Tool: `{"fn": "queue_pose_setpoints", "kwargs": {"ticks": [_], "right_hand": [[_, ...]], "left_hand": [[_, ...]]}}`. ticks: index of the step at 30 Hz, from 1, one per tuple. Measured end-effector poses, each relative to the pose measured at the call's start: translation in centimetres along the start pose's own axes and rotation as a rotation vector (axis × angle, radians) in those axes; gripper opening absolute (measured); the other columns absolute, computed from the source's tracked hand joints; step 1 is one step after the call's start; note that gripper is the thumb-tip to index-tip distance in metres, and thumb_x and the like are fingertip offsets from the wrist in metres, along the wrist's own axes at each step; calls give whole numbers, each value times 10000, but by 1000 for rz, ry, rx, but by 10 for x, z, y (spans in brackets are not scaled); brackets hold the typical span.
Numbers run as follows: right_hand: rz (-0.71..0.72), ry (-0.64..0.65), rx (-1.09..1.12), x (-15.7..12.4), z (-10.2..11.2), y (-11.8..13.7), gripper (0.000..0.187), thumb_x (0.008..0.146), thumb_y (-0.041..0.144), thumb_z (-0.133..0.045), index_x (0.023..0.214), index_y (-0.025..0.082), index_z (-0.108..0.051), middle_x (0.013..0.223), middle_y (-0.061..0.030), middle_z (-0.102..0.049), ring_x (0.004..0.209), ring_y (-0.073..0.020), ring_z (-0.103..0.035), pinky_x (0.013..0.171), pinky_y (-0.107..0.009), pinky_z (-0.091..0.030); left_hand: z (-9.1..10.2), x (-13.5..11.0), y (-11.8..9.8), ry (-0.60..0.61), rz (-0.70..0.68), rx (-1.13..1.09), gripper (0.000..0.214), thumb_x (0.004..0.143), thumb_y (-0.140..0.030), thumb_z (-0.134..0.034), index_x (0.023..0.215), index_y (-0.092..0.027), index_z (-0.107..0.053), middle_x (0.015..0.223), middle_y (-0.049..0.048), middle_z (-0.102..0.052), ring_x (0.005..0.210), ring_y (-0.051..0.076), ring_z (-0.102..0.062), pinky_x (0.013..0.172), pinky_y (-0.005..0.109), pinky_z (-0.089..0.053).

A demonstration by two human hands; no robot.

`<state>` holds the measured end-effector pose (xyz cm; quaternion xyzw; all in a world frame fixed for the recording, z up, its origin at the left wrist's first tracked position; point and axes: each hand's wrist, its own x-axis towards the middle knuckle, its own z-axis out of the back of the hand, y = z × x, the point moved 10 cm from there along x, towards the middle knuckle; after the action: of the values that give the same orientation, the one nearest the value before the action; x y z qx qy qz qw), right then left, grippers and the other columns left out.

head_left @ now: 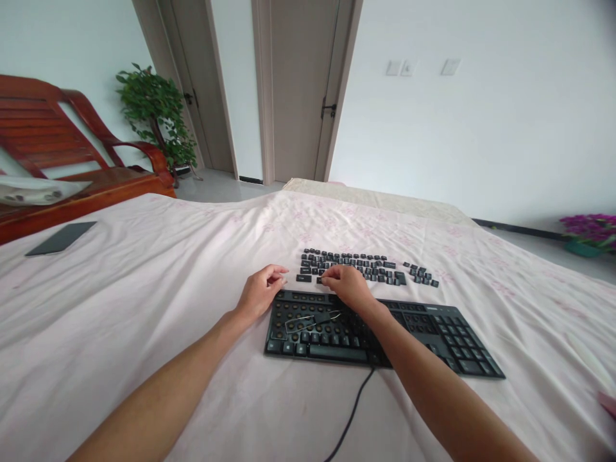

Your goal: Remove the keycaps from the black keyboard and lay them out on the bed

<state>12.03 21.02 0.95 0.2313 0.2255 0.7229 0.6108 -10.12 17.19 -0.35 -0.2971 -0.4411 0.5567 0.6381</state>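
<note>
A black keyboard [337, 353] lies on the pink-white cloth, many of its key sockets bare at the upper left. Several loose black keycaps [304, 278] are laid out in rows just beyond its far edge. My right hand [351, 285] reaches over the keyboard, thumb and fingertips pinched on a small keycap [320, 280] in the nearest row. At the keyboard's far left corner rests my left hand [262, 289], its fingers apart and holding nothing. A wire keycap puller [301, 324] lies across the bare sockets.
The keyboard's cable [356, 404] runs toward me over the cloth [168, 269]. A dark flat phone-like slab [61, 239] lies at the far left. Beyond are a wooden bench [52, 128], a green plant [154, 112] and a closed door [303, 83]. Purple flowers [590, 230] stand at right.
</note>
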Motion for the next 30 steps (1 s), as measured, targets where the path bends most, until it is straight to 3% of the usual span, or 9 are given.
{"fn": "queue_pose_setpoints", "kwargs": {"ticks": [6,30], "right_hand": [[-15,8,-74,12,-5,-4,145,765,309,-625,818,235,-739,798,-9,-726,712,-164,-633,604,-244,-391],[14,-4,-146,17,-10,-1,182,760,255,-636,888,239,-764,860,-27,-746,836,-207,-665,720,-269,-445]], "left_hand": [[-4,1,11,32,13,44,258,814,-336,-570,1008,-212,-686,909,27,-715,825,177,-657,803,281,-495],[-6,-1,7,56,2,106,240,832,-337,-545,987,-233,-697,953,9,-722,844,181,-651,796,280,-483]]}}
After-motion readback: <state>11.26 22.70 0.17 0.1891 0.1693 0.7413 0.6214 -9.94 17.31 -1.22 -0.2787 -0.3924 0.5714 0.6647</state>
